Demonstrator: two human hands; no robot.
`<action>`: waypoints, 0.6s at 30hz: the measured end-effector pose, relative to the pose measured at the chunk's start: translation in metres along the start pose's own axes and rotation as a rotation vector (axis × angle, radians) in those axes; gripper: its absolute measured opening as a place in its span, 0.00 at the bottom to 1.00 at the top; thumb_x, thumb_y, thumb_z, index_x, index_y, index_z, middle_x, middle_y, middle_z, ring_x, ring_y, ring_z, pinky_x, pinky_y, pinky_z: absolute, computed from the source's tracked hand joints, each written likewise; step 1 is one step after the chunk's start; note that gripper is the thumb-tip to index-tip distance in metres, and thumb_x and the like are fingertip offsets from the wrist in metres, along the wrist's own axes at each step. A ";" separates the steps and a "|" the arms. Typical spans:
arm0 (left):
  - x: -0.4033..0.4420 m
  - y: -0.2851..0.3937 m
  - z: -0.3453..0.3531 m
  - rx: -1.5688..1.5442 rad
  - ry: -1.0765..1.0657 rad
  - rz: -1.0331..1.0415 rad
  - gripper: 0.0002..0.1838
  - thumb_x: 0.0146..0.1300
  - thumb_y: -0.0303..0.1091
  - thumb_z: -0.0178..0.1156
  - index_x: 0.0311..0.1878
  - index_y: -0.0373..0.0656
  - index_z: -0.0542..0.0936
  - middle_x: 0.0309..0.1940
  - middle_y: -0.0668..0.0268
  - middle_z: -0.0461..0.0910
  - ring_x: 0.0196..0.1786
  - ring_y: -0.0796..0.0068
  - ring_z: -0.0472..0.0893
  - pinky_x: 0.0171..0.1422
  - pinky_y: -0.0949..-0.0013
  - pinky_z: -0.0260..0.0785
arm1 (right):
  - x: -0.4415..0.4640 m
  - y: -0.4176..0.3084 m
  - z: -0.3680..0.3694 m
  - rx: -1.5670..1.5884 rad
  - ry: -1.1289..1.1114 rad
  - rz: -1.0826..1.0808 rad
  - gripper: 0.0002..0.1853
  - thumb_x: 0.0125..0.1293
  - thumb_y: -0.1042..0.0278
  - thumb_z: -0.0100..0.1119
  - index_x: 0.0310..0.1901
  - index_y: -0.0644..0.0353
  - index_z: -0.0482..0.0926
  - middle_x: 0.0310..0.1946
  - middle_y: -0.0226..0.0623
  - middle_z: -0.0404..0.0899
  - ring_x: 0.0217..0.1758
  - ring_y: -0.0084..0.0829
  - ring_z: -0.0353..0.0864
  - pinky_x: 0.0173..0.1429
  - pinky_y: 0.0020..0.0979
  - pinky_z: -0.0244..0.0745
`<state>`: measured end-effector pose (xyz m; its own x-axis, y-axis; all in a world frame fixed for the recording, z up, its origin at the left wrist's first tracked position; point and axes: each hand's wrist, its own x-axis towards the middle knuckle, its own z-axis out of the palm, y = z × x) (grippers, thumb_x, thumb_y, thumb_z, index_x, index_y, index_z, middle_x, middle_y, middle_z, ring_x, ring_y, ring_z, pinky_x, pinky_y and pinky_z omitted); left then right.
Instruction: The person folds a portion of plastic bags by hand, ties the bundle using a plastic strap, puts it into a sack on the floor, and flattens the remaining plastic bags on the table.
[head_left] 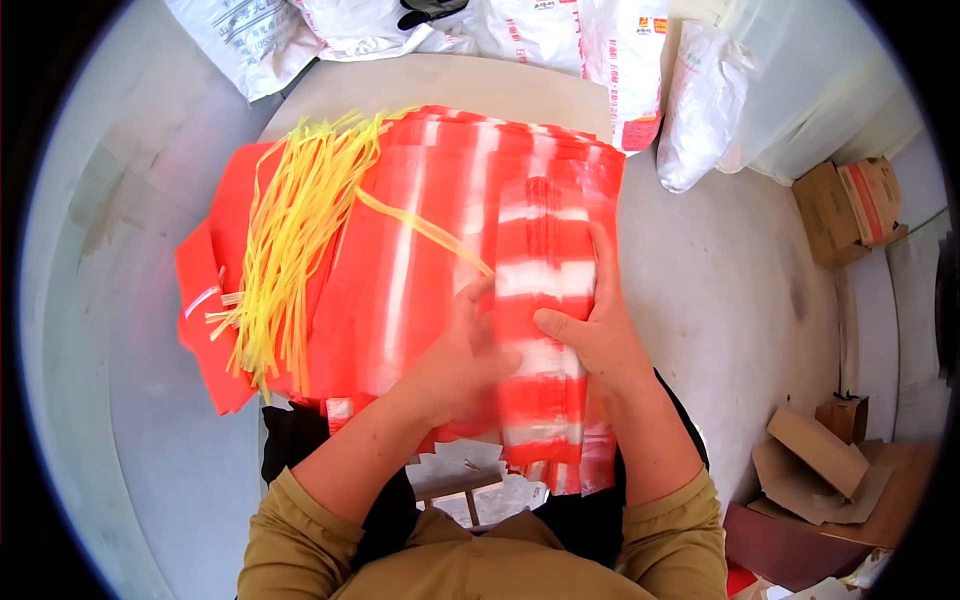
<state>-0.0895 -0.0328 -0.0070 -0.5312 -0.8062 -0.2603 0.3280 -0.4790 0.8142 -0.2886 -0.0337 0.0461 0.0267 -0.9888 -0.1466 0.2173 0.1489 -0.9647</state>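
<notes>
A folded bundle of red-and-white striped plastic bags (543,235) lies lengthwise in front of me, on top of a wide stack of similar red plastic bags (420,230). My right hand (600,335) grips the bundle's right edge, thumb on top and fingers along the side. My left hand (460,350) is at the bundle's left edge, its fingers blurred by motion. One yellow strip (425,228) stretches from the left to the bundle's edge, just above my left fingers; its end is hidden. A heap of yellow plastic strips (300,230) rests on the stack's left part.
The stack lies on a pale board (440,85) over my lap. White printed sacks (535,35) stand at the far side, with another white sack (705,105) to their right. Cardboard boxes (845,210) sit at the right wall, and an opened carton (815,470) lies lower right.
</notes>
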 end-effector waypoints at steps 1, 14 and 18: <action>-0.001 0.001 0.004 0.009 0.004 -0.012 0.57 0.68 0.21 0.67 0.88 0.54 0.38 0.80 0.50 0.59 0.74 0.63 0.73 0.75 0.56 0.70 | 0.002 0.002 -0.005 -0.063 -0.003 -0.022 0.62 0.60 0.79 0.75 0.87 0.52 0.40 0.80 0.44 0.59 0.79 0.38 0.67 0.77 0.41 0.72; 0.001 -0.011 0.010 0.242 -0.056 0.006 0.51 0.69 0.15 0.59 0.89 0.50 0.44 0.80 0.51 0.61 0.78 0.63 0.70 0.80 0.60 0.65 | -0.001 -0.003 -0.071 -0.533 -0.033 0.069 0.38 0.71 0.76 0.64 0.81 0.57 0.61 0.59 0.37 0.79 0.49 0.23 0.81 0.53 0.29 0.81; -0.002 -0.005 0.014 0.210 -0.061 -0.005 0.46 0.70 0.17 0.61 0.87 0.43 0.51 0.82 0.56 0.59 0.79 0.65 0.68 0.82 0.61 0.61 | -0.005 -0.015 -0.091 -0.834 -0.047 0.052 0.23 0.69 0.77 0.65 0.66 0.61 0.79 0.50 0.28 0.81 0.41 0.19 0.77 0.46 0.27 0.78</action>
<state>-0.1009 -0.0239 -0.0034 -0.5810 -0.7785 -0.2375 0.1590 -0.3947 0.9050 -0.3807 -0.0303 0.0412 0.0619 -0.9770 -0.2039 -0.5782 0.1314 -0.8052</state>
